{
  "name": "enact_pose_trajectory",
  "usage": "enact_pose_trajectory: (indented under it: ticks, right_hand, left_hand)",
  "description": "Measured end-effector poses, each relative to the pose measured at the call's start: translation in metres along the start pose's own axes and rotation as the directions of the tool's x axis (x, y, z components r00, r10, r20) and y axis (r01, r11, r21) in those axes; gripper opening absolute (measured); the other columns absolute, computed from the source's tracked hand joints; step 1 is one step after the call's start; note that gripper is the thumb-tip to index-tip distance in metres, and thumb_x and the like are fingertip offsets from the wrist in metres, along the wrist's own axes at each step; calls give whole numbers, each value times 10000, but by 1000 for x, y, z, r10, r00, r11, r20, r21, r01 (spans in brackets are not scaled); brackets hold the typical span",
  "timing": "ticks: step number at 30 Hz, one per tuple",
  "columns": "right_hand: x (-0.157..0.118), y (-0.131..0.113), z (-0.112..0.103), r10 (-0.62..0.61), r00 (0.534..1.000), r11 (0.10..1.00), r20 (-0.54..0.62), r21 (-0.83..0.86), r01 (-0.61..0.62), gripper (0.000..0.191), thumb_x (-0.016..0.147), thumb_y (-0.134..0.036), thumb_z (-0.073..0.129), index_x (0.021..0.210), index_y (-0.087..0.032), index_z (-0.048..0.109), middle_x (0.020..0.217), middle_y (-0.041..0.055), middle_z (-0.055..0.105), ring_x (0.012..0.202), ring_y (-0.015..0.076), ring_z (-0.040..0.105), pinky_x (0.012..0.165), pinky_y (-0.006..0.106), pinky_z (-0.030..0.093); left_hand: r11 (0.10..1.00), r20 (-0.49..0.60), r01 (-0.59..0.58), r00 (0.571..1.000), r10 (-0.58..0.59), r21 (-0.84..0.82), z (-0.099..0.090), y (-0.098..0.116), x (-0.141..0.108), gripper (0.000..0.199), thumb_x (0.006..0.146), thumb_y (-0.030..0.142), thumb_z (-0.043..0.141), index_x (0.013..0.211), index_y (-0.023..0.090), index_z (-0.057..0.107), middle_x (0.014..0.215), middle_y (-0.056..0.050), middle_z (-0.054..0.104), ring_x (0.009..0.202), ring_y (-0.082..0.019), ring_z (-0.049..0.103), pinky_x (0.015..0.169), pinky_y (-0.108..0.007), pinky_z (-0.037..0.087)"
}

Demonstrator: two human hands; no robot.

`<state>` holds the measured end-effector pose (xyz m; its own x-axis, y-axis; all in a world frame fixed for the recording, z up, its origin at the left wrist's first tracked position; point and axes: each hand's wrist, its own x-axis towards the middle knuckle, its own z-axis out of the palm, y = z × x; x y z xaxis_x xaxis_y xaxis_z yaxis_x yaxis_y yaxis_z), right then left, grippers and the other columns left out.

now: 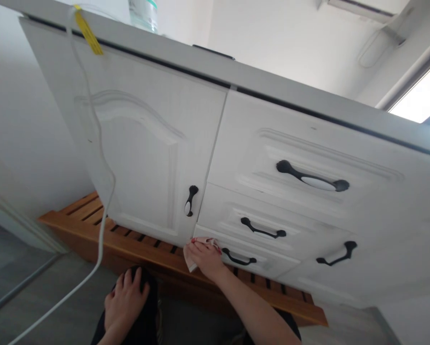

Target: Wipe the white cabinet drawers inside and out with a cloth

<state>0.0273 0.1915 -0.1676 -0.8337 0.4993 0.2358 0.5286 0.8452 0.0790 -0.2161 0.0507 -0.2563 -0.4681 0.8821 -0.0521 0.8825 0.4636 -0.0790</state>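
My right hand [206, 259] presses a pinkish-white cloth [190, 258] with red marks against the lower front of a white cabinet [139, 158]. It is at the left end of the bottom drawer, beside that drawer's black handle [238, 258]. Part of the cloth is covered by my fingers, and one corner hangs down over the wooden slats. My left hand [126, 293] rests on my dark-clothed knee with its fingers draped over it, holding nothing.
Under the cabinet runs a slatted wooden base [129, 249] whose front edge juts out. A white cable [102, 230] hangs from the countertop [272, 79] past the left door. Black handles stick out, including the top drawer's handle [311, 178]. A clear bottle [143, 14] stands on top.
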Motion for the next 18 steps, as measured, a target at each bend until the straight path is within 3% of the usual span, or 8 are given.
enact_pose_trajectory:
  ticks: [6, 13, 18]
  right_hand:
    - [-12, -3, 6, 75, 997, 997, 25, 7, -76, 267, 1019, -256, 594, 1260, -193, 691, 1327, 33, 718, 1233, 194, 569, 925, 340, 459]
    - [-32, 3, -28, 344, 934, 939, -94, 47, -341, 194, 1044, -361, 562, 1153, -316, 717, 1215, -1, 737, 1157, 220, 580, 931, 392, 413]
    - [-45, 12, -41, 261, 945, 965, -196, 55, -256, 213, 1039, -291, 587, 1225, -287, 690, 1240, 18, 741, 1142, 207, 592, 911, 377, 415]
  left_hand:
    - [999, -28, 6, 1000, -5, 45, 9, -1, 2, 603, 1016, 369, 277, 1544, 149, 471, 1593, -192, 457, 1477, -352, 363, 1012, -486, 421]
    - [999, -71, -3, 997, 5, 41, 19, -7, 2, 605, 1016, 382, 262, 1528, 148, 485, 1552, -192, 485, 1448, -363, 380, 987, -482, 424]
    - [1000, -88, -4, 996, 5, 10, 24, -2, 3, 611, 1019, 401, 247, 1517, 150, 496, 1532, -190, 495, 1448, -365, 375, 1012, -492, 406]
